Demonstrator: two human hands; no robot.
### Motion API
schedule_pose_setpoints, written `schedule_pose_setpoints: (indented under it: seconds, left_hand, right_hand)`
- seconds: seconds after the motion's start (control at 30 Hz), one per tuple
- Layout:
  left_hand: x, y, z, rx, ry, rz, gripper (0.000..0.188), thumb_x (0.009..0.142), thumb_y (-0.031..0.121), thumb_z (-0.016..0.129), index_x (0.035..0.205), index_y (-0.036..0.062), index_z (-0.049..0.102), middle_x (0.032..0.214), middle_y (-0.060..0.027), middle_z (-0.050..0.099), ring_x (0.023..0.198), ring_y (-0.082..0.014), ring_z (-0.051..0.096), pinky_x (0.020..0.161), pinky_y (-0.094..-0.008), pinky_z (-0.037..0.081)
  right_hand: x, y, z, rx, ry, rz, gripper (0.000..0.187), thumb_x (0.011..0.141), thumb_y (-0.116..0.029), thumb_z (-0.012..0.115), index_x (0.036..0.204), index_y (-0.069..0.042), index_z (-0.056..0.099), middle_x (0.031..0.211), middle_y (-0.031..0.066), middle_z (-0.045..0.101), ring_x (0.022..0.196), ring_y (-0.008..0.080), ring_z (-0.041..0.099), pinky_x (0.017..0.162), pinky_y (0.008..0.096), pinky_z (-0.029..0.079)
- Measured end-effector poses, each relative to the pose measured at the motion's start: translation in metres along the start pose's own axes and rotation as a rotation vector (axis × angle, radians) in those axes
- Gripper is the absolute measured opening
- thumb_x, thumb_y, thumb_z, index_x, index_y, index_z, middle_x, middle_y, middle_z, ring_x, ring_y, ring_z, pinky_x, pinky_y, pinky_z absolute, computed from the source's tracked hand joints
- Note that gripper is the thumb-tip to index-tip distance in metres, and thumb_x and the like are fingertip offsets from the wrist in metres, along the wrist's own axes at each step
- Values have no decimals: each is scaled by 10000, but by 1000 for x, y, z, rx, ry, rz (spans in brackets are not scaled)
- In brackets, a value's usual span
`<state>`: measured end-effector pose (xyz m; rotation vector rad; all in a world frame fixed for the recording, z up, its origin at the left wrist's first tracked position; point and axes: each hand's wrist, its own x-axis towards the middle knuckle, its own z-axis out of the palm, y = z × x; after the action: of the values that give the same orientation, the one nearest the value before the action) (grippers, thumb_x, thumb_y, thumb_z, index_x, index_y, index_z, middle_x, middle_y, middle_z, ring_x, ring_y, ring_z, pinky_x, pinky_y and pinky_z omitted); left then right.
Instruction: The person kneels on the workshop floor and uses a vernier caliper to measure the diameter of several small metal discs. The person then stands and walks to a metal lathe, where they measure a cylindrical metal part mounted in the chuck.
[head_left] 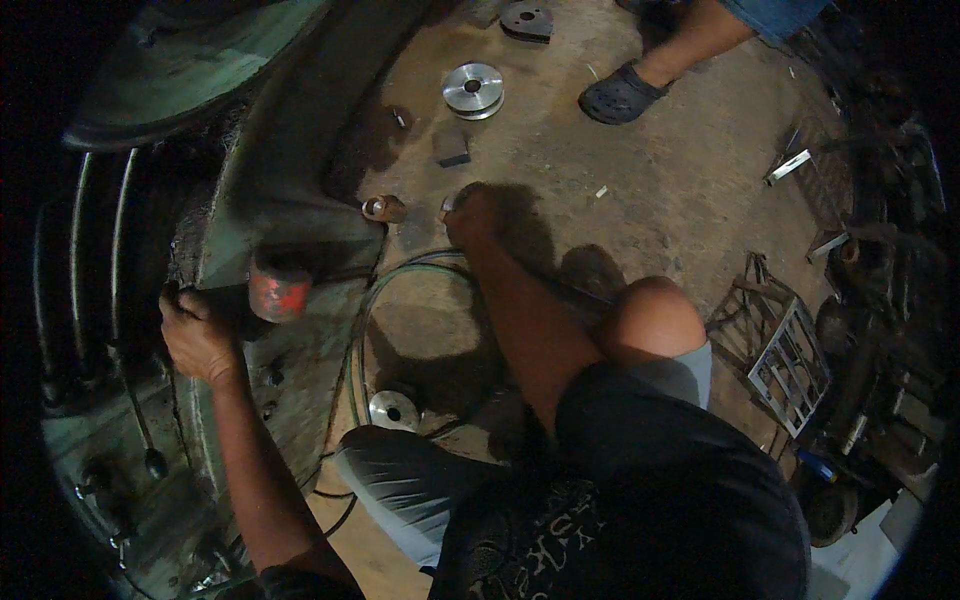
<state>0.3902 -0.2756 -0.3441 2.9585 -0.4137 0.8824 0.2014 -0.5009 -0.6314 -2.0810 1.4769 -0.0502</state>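
Fingers of our left hand [197, 335] curl around the edge of the green machine [250, 200]; our right hand [470, 215] closes on a small object on the floor [650, 170], near a brown cylinder [384, 208].

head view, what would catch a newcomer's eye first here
Probably the red-faced cylinder glowing at left-centre against the dark green machine, just beside the left hand gripping the machine's edge. Next, the right hand pressed to the dirt floor, and the shiny metal disc above it.
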Motion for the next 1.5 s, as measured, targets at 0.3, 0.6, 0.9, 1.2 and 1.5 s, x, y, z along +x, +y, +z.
schedule_pose_setpoints:
  seconds: [0.3,0.6,0.9,1.2,1.5]
  left_hand:
    - [-1,-6,9,-47,91,42,508,891,412,380,1251,151,624,1040,-229,668,939,-436,630,778,-542,480]
    - [-1,-12,11,14,70,20,483,912,424,388,1224,150,636,1061,-218,673,946,-429,632,779,-529,485]
    - [3,-12,12,-68,29,17,568,901,476,336,1256,138,624,1094,-222,672,981,-433,632,789,-529,481]
    - [4,-16,14,-1,28,3,609,915,507,319,1278,111,604,1128,-215,668,980,-450,633,789,-539,479]
    - [9,-28,22,2,56,54,604,922,509,326,1290,110,592,1114,-217,672,962,-449,636,779,-529,482]
  right_hand:
    - [0,-48,19,-150,-70,62,479,786,-327,699,1121,1,598,1089,168,649,1024,302,644,833,449,517]
    - [-36,-62,37,46,-142,-60,450,773,-187,689,1141,43,569,1070,196,643,1036,331,635,846,440,513]
    - [-33,26,85,783,42,380,627,735,-291,794,1165,91,547,1031,231,645,881,378,665,753,468,537]
    - [-38,20,73,883,-110,337,414,766,-95,639,1145,63,587,921,257,660,891,380,668,765,469,509]
    - [50,42,64,679,-91,-65,482,751,-76,538,1217,31,594,1151,300,630,1096,437,605,951,442,479]
